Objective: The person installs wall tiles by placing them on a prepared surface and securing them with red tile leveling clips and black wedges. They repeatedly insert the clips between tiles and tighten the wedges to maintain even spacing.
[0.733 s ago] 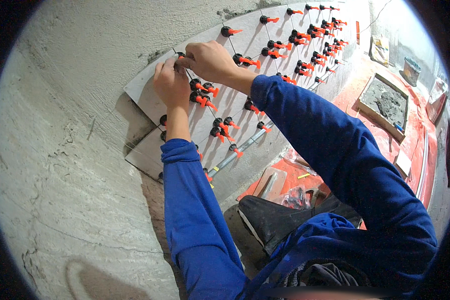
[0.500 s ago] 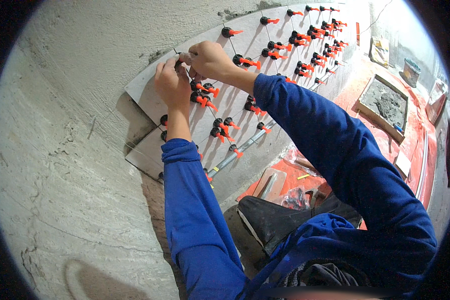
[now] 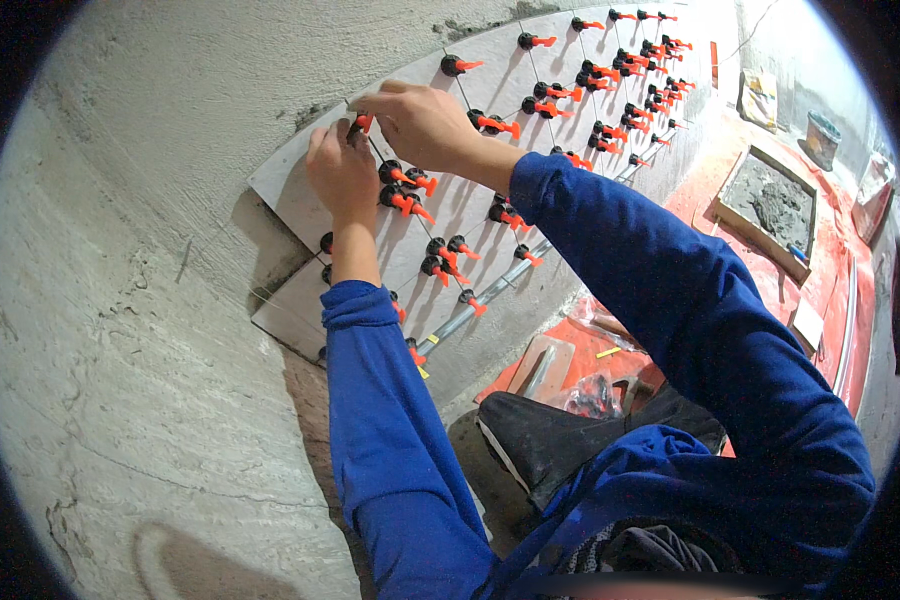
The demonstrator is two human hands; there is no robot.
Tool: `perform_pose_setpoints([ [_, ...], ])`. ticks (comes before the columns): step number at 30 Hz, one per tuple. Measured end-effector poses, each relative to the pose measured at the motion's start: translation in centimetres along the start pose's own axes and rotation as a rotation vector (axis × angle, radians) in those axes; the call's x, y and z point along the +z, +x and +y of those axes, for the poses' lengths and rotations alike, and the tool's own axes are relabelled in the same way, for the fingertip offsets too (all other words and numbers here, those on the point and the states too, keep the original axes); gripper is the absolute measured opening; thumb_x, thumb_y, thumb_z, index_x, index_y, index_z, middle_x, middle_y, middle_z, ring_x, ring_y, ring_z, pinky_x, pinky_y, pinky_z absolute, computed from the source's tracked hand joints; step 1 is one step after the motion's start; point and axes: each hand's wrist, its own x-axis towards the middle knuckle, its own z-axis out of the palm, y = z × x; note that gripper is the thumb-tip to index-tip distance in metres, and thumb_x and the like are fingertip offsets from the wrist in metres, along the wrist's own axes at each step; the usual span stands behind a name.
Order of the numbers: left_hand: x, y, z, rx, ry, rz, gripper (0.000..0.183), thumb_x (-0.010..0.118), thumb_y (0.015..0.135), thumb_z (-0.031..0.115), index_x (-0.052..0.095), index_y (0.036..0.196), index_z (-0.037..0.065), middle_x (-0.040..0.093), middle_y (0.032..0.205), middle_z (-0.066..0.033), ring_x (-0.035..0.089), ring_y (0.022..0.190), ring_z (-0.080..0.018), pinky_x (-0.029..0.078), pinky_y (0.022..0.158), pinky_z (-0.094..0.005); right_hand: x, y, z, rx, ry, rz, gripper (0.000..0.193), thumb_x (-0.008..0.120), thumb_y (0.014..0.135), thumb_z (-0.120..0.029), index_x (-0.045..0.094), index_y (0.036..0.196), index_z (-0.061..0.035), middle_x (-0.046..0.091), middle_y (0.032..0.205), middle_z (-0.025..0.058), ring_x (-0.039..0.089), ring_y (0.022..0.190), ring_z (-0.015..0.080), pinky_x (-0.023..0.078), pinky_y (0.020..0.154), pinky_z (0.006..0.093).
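My left hand (image 3: 342, 170) is closed around the black base of a tile leveling clip (image 3: 361, 124) at the joint near the tiles' upper edge. The clip's orange handle shows above its fingertips. Just above, my right hand (image 3: 425, 122) has its fingers stretched out over the handle, close to the tile edge; whether they touch it is hard to see. Large pale tiles (image 3: 295, 190) cover the curved wall. More black-and-orange leveling clips (image 3: 406, 201) stand along the joints below and to the right of my hands.
Bare grey plaster (image 3: 170, 140) surrounds the tiles. A metal strip (image 3: 475, 305) runs along their lower edge. On the red floor sheet (image 3: 690, 200) are a mortar tray (image 3: 735, 225), a flat trowel (image 3: 542, 367), a hammer (image 3: 627, 395) and a plastic bag (image 3: 592, 397). A bucket (image 3: 821, 140) stands farther back.
My right hand's fingers have loosened from their pinch and straightened toward the tile edge, uncovering the clip's orange handle. My left hand has shifted slightly and stays at the clip.
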Motion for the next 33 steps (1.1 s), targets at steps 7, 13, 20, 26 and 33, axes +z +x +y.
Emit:
perform_pose_setpoints([
  [7,0.0,0.0,0.5,-0.06,-0.043,0.011,0.024,0.063,0.079,0.011,0.071,0.101,0.003,0.063,0.086,-0.0169,0.063,0.081,-0.0357,0.05,0.072,-0.0434,0.3,-0.6,-0.8,0.391,0.106,-0.124,0.033,0.069,0.081,-0.033,0.063,0.098,-0.0051,0.068,0.087,0.0173,0.065,0.088,0.0393,0.051,0.072,0.0491],
  [13,-0.1,0.0,0.4,-0.029,-0.03,0.015,0.023,0.063,0.08,0.011,0.071,0.101,0.004,0.063,0.085,-0.0168,0.063,0.08,-0.0353,0.049,0.07,-0.0435,1.3,-0.4,-0.9,0.261,0.119,-0.024,0.021,0.064,0.081,-0.019,0.063,0.097,-0.0056,0.067,0.091,0.0179,0.065,0.089,0.0401,0.052,0.072,0.048],
  [20,0.0,0.0,0.2,-0.001,-0.009,0.026,0.019,0.063,0.081,0.011,0.07,0.098,0.005,0.063,0.084,-0.0159,0.062,0.08,-0.0353,0.049,0.07,-0.0447,0.8,-0.6,-0.4,0.135,0.029,-0.063,0.02,0.059,0.081,-0.009,0.064,0.1,-0.0095,0.066,0.097,0.0135,0.066,0.088,0.0386,0.053,0.069,0.048],
  [26,-0.4,-0.1,0.9,-0.016,-0.001,0.008,0.017,0.066,0.081,0.013,0.07,0.096,0.005,0.063,0.084,-0.0167,0.062,0.083,-0.0354,0.048,0.071,-0.0451,0.6,-0.7,-0.6,0.174,0.041,-0.048,0.02,0.06,0.084,-0.014,0.065,0.103,-0.0116,0.066,0.096,0.0134,0.066,0.088,0.0371,0.053,0.071,0.0471],
  [33,-5.2,-2.0,-0.5,-0.295,0.269,0.298,0.026,0.075,0.077,0.013,0.069,0.098,0.0,0.064,0.096,-0.0181,0.061,0.094,-0.0369,0.049,0.082,-0.0456,0.5,-0.5,-0.2,0.14,0.051,-0.047,0.021,0.06,0.089,-0.022,0.066,0.106,-0.0123,0.068,0.095,0.0133,0.066,0.087,0.0351,0.053,0.07,0.0461],
])
